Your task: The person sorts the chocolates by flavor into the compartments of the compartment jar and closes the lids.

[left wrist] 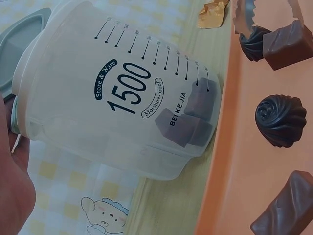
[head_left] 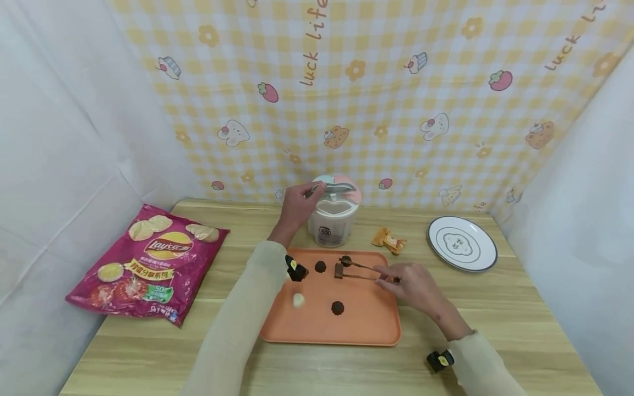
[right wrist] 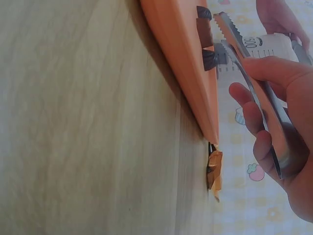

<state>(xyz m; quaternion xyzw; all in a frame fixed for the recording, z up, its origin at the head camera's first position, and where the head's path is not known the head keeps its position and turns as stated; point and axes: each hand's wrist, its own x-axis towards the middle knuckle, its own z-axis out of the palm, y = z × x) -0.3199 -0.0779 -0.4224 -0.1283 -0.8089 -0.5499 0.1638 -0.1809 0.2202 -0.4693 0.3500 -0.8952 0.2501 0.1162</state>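
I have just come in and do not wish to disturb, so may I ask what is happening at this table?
The person's left hand holds up the green flap of a storage container marked 1500, which has a few dark pieces, apparently chocolates, at its bottom. The right hand holds metal tongs over an orange tray, their tips apart, close to a block-shaped chocolate. That one and several other chocolates lie on the tray.

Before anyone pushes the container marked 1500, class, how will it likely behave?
The container is probably light for its size: only a few dark pieces show low inside. It looks smooth, so may feel slippery. Narrower at base than top, it could tip if pushed high.
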